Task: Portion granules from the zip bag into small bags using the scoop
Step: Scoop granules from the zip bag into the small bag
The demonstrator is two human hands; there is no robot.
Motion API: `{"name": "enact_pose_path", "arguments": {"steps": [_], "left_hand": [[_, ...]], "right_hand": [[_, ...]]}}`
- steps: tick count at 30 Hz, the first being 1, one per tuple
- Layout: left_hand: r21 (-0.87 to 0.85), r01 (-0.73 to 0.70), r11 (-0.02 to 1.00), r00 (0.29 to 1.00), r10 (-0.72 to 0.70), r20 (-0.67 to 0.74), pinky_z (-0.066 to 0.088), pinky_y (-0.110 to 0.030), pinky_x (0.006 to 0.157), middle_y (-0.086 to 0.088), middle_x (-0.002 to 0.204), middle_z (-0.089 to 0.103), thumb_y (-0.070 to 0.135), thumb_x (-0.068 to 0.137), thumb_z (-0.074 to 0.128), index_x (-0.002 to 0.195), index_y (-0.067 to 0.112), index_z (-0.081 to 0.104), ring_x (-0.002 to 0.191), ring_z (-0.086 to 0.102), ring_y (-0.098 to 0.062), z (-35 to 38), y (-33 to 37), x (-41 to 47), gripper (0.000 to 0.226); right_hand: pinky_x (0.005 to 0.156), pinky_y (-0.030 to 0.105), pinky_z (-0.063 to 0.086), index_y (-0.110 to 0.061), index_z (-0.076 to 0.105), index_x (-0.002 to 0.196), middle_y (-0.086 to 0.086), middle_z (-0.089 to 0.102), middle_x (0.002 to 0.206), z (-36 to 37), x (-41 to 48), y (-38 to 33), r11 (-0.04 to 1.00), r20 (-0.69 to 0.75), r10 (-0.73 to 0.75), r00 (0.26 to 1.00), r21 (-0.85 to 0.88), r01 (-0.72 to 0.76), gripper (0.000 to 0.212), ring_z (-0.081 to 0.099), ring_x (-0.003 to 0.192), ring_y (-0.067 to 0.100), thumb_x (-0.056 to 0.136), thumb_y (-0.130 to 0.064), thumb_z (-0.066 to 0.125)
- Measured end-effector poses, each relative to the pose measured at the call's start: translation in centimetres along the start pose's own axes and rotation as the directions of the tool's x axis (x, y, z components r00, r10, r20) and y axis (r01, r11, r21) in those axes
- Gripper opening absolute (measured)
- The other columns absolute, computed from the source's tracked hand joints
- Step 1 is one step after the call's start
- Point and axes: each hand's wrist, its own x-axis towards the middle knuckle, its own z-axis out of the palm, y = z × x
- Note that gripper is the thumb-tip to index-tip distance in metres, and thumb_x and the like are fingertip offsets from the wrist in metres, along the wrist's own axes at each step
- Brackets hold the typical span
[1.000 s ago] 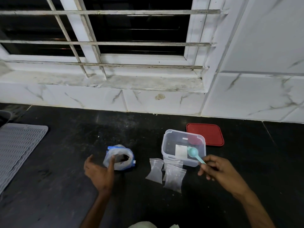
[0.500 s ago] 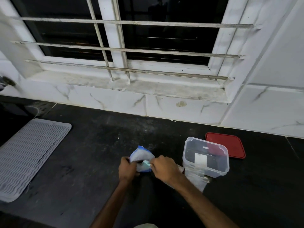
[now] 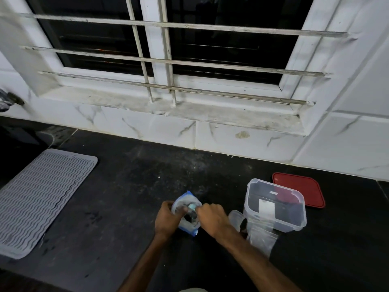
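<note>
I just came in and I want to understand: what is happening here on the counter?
A person is scooping granules. The left hand grips the side of the blue-edged zip bag and holds its mouth open. The right hand holds the teal scoop, whose bowl is inside the bag's mouth. The small clear bags lie to the right, untouched, against a lidless clear plastic container; a red lid lies behind it.

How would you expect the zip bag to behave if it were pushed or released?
Probably floppy: the zip bag has thin, crumpled walls, and the left hand grips its side. It may slump or tip if released, especially with the scoop in the right hand dipped inside.
</note>
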Motion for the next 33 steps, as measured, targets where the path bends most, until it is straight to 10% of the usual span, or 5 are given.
{"name": "enact_pose_path", "arguments": {"steps": [4,10,22,33], "left_hand": [[-0.098,0.113,0.989,0.993,-0.115,-0.016,0.058,-0.041,0.085,-0.002,0.107,0.065,0.072,0.041,0.082,0.111,0.017,0.06,0.097,0.066,-0.017,1.6,-4.0,1.8,0.092],[-0.167,0.125,0.978,0.992,-0.127,0.002,0.054,-0.038,0.084,-0.008,0.11,0.063,0.013,0.077,0.079,0.118,0.009,0.048,0.098,0.063,-0.022,1.2,-1.8,-1.5,0.051],[-0.156,0.141,0.978,0.989,-0.147,-0.026,0.055,-0.035,0.069,-0.004,0.09,0.069,0.044,0.081,0.075,0.102,0.012,0.061,0.085,0.068,-0.021,1.9,-2.9,-2.0,0.041],[-0.406,0.094,0.909,0.992,-0.12,-0.04,0.054,-0.02,0.049,-0.012,0.081,0.071,-0.002,0.089,0.064,0.096,0.001,0.065,0.072,0.069,-0.021,1.6,-1.7,-2.2,0.007]], "right_hand": [[0.068,0.037,0.042,-0.012,0.062,0.112,0.011,0.067,0.104,0.2,-0.3,-0.4,0.998,-0.069,-0.022,0.997,0.05,0.025,0.025,0.066,0.092,0.028,0.098,-0.023,0.043],[0.067,0.036,0.042,-0.011,0.06,0.114,0.011,0.066,0.105,0.9,0.2,-0.8,0.997,-0.024,-0.079,0.997,-0.012,0.078,0.023,0.066,0.09,0.027,0.099,-0.021,0.045],[0.08,0.038,0.049,-0.013,0.061,0.118,0.012,0.065,0.115,3.3,0.7,0.1,0.984,-0.031,0.099,0.995,0.15,-0.093,0.03,0.063,0.102,0.03,0.101,-0.02,0.038],[0.073,0.031,0.047,-0.017,0.069,0.097,0.005,0.069,0.103,3.8,0.6,0.4,0.856,0.012,0.181,0.983,0.491,-0.163,0.025,0.065,0.097,0.024,0.096,-0.031,0.048]]}}
